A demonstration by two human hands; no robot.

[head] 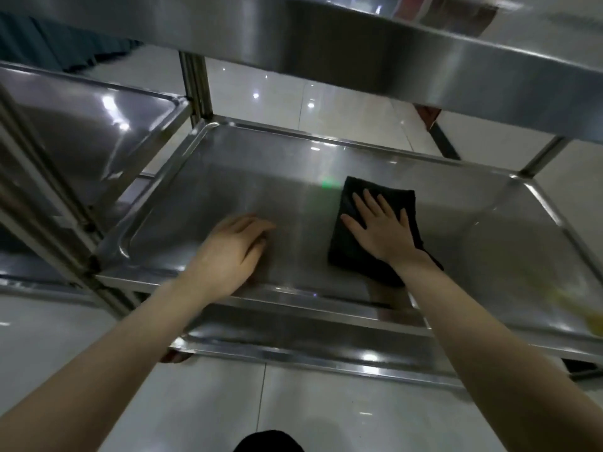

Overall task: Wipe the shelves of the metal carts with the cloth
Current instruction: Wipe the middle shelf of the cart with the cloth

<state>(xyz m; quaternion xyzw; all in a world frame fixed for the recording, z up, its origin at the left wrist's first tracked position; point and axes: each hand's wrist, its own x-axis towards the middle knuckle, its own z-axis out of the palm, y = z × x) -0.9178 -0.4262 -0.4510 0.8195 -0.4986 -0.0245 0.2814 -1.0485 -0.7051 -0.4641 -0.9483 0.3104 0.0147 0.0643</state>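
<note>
**Fig.** Mid shelf (pixel 228 177), wiping step. R hand (pixel 383 230) lies flat on the dark cloth (pixel 346 252), fingers straight & spread, gripping nothing. Cloth sits approx. mid-shelf, toward the front edge. L hand (pixel 233 247) rests on bare steel near the front edge, left of the cloth, fingers loosely bent, empty (blurred). Advice: even palm pressure, overlapping strokes, work into edges & corners. Steel glossy w/ glare. Tiled floor (pixel 195 402) shiny. 2nd cart (pixel 81 125) at left.

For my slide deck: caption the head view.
Right hand presses black cloth on the cart shelf; left hand rests alongside.
</note>
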